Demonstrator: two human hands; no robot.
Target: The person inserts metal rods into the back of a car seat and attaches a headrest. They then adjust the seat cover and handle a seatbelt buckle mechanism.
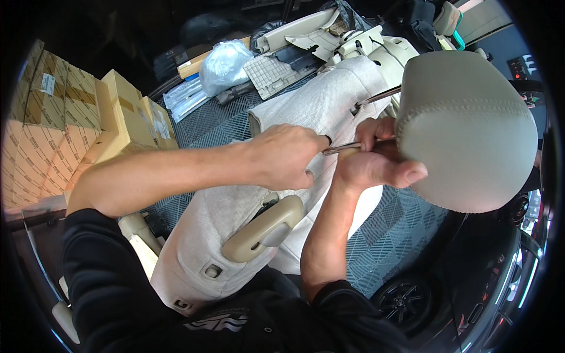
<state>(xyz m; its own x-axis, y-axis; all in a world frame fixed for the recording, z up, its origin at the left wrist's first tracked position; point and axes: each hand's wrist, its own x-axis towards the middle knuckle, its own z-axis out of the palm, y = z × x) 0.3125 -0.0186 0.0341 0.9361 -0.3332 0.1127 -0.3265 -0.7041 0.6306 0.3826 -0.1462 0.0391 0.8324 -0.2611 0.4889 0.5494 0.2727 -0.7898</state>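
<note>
Via the head cam I've got the headrest (pixel 468 126) at 2-3 o'clock, tilted, its upper post (pixel 379 96) and lower post (pixel 342 148) aimed at the pale fabric seatback (pixel 200 235), which runs from approx 1 down to 7. R hand (pixel 366 165), at 2-3, looks wrapped round the lower post, thumb along the headrest's near underside. L hand (pixel 285 154), just off ctr twd 12-1, is balled up right by that post's tip; can't tell what, if anything, it's pinching. Upper post's tip is at the dark slot (pixel 355 110) at 1-2; I can't tell how deep.

Risks, my read: posts could bind if they sit at uneven depth, b/c the headrest's wt is all out twd 3. If R hand slips, the headrest could swing & nip L-side fingers. Post tips might snag or mark the fabric if dragged across it. Armrest (pixel 262 229) at 6-7 could get knocked by an elbow.

Containers: cartons (pixel 112 106) at 9-10, some taped, contents hidden. Clear plastic bag (pixel 223 67) at 11, bulky, can't ID what's in it. Recess (pixel 210 271) in the fabric at 7 has a pale round knob inside
</note>
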